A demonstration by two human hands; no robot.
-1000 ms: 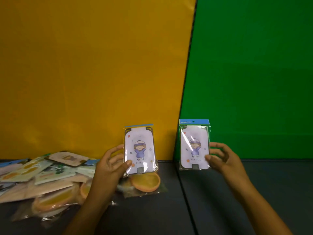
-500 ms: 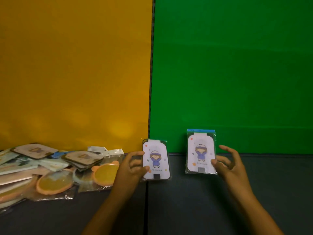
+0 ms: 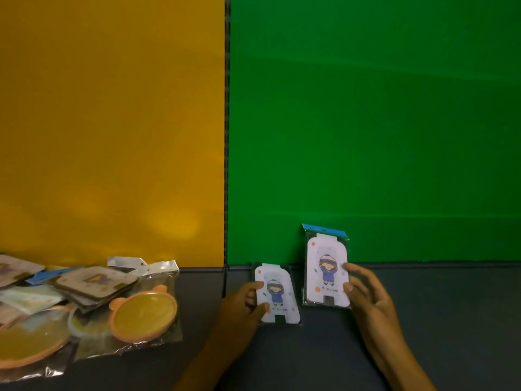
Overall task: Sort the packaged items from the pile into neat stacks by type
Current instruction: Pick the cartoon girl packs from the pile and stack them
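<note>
Dim room light. A soft warm hotspot glows low on the yellow wall [image 3: 172, 225]. Glare streaks the plastic wrap of the pile [image 3: 84, 303], whose far left is blurred. The dark floor [image 3: 451, 320] swallows shadows. Wide-angle bending shows at the edges; both hands look underexposed.

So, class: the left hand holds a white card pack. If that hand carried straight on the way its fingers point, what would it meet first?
The left hand points right, so it would probably first meet the second card pack held by the right hand. Depth is unclear; it might pass in front.
</note>
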